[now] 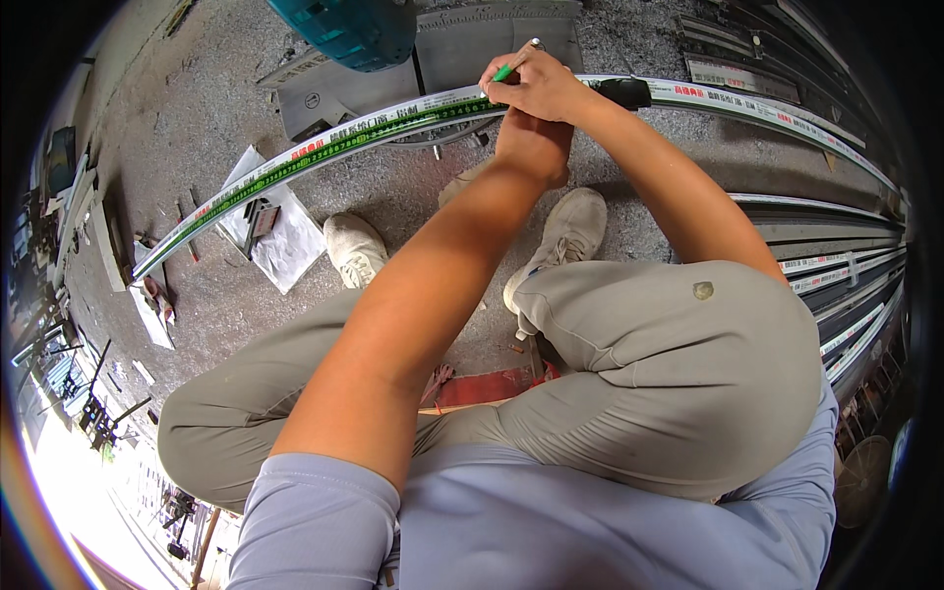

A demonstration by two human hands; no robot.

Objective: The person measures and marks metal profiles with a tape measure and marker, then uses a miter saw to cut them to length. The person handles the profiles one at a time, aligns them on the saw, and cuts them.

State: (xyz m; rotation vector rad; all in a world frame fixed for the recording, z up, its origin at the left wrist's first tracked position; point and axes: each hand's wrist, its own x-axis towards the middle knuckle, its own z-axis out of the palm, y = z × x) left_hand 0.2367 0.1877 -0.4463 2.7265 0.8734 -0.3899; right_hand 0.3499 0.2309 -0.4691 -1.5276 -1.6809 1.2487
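Observation:
My right hand [539, 81] is closed around a green pen [505, 72], whose tip meets a long, pale metal profile [388, 120] with printed film. Along the profile's near side runs a green tape measure blade [334, 147], stretched out to the left. Just below my right hand, my left hand [536, 147] comes up against the profile, wrists crossing. Its fingers are mostly hidden behind the right hand. A black object [624, 93] sits on the profile right of my right hand; its kind is unclear.
A teal power tool [354, 29] stands at the top beside a grey metal machine base [462, 44]. Several wrapped profiles [836, 265] lie stacked at the right. Paper sheets [285, 241] lie on the grey floor near my left shoe [354, 248].

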